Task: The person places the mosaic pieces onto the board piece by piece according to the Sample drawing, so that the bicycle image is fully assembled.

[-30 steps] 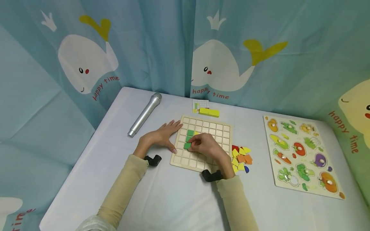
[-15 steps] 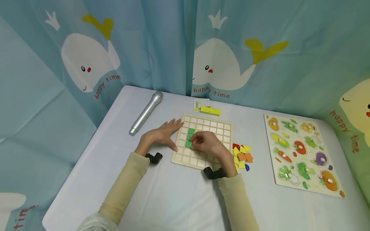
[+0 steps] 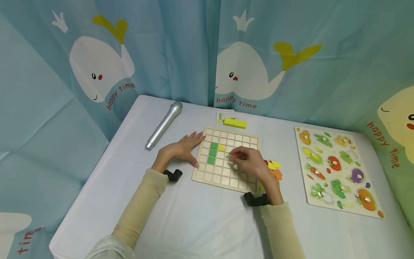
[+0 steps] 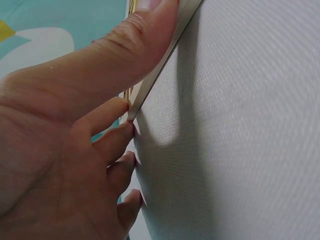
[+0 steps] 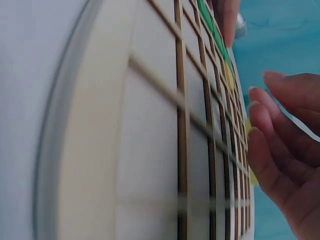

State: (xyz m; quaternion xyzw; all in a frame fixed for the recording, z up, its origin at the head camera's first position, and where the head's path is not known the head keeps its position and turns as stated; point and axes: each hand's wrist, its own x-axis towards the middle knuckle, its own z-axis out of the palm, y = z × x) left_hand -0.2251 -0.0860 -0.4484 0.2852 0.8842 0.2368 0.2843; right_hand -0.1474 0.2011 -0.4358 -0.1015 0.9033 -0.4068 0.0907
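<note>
A wooden grid board (image 3: 207, 177) lies on the table, with a column of 3 green square tiles (image 3: 212, 152) in its cells. Beside the top tile sits a yellow piece (image 3: 221, 147) with a curved edge. My left hand (image 3: 181, 149) rests at the board's left side, fingers spread; in the left wrist view its thumb (image 4: 135, 45) presses the board's edge. Over the middle right of the board hovers my right hand (image 3: 249, 161), fingers loosely bent. In the right wrist view those fingers (image 5: 262, 145) hold nothing and stand apart from the grid.
Loose coloured pieces (image 3: 277, 175) lie right of the board, partly hidden by my right hand. Behind the board are a pattern card (image 3: 224, 113) and a yellow block (image 3: 235, 123). A silver microphone (image 3: 164, 125) lies left, a vegetable puzzle board (image 3: 336, 176) right.
My right hand has left the lowest green tile and moved right across the board, uncovering the yellow piece. The left hand stays at the board's edge.
</note>
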